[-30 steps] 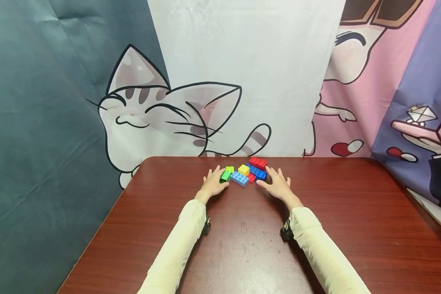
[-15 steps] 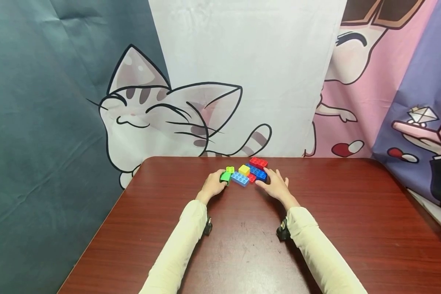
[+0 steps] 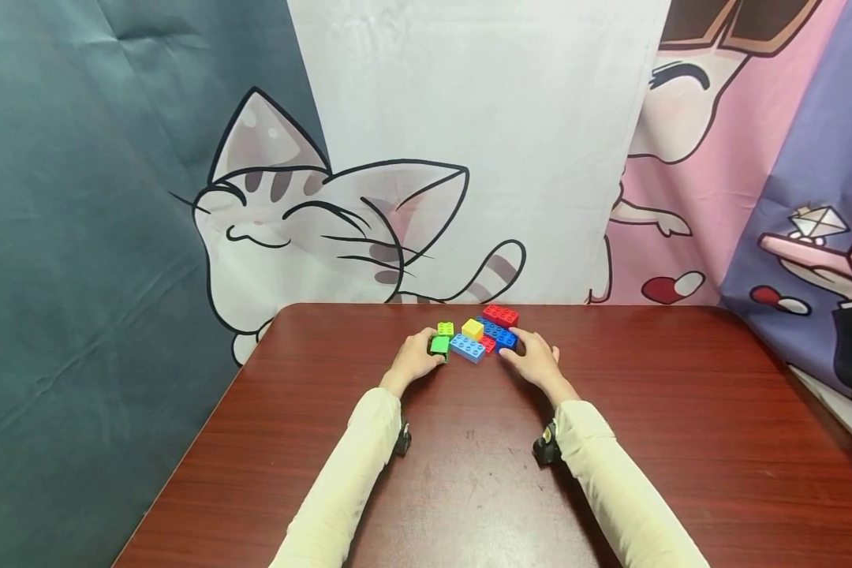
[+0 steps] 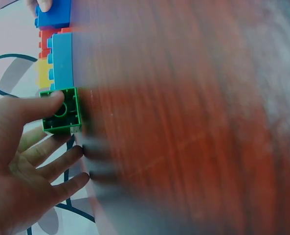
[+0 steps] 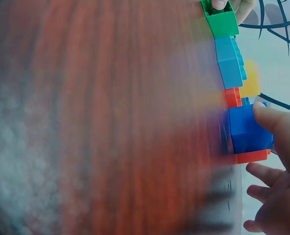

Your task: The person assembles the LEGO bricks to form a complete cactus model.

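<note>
Pinching the 2x2 green toy brick (image 3: 439, 345) at the left end of a cluster near the tabletop's far edge, the left hand (image 3: 413, 357) has its thumb on the hollow underside, which is turned toward the left wrist camera; the other fingers are spread behind. Whether the brick touches the tabletop (image 3: 468, 489) is hard to tell. At the cluster's other end, the right hand (image 3: 537, 359) grips the near end of the long dark blue brick (image 3: 495, 332), thumb on its end face, the lower fingers spread apart; the index finger is mostly hidden in the right wrist view.

Between the hands, the light blue brick (image 3: 467, 348) lies just beside the green one and blocks the straight way across. The small red brick (image 3: 487, 344) fills the gap from there to the dark blue, with the yellow brick (image 3: 472, 328) behind the light blue. The lime-green brick (image 3: 445, 328) sits just beyond the green one, the larger red brick (image 3: 501, 316) beyond the dark blue. Past the edge hangs a cartoon-cat backdrop (image 3: 539, 142).
</note>
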{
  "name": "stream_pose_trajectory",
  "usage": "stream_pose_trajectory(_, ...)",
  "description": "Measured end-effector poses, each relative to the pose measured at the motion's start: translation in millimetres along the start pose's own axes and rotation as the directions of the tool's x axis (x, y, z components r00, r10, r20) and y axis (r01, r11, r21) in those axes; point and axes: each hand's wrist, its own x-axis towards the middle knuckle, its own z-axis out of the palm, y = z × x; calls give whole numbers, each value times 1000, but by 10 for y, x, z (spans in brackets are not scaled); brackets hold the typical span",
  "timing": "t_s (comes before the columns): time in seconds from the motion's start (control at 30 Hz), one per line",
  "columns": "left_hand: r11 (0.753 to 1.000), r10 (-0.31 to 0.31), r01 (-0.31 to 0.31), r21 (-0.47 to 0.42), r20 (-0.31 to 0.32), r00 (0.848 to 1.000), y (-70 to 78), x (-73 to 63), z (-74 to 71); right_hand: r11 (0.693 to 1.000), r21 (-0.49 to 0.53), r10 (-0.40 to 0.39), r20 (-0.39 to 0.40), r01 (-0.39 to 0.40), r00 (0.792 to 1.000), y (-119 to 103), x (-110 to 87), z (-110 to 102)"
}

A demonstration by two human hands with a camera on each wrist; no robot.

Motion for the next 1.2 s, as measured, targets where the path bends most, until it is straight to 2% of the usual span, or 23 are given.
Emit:
stream_pose_trajectory(0.23,1000,2,-1,-7,56,998,22,29,24,1000,-7,6,-23,-6,1000,34,20,-5)
stream_pose_trajectory(0.57,1000,-4,3,13,55,998,39,66,51,1000,-3,2,-38,-2,999,53,18,-12)
stream_pose_trajectory(0.97,1000,6,-5,-19,45,999,94,105,88,1000,11,5,-41,-4,999,74,39,15)
stream_pose_trajectory(1.2,999,9,-11,30,64,998,121,117,118,1000,14,6,-46,-6,999,88,31,29)
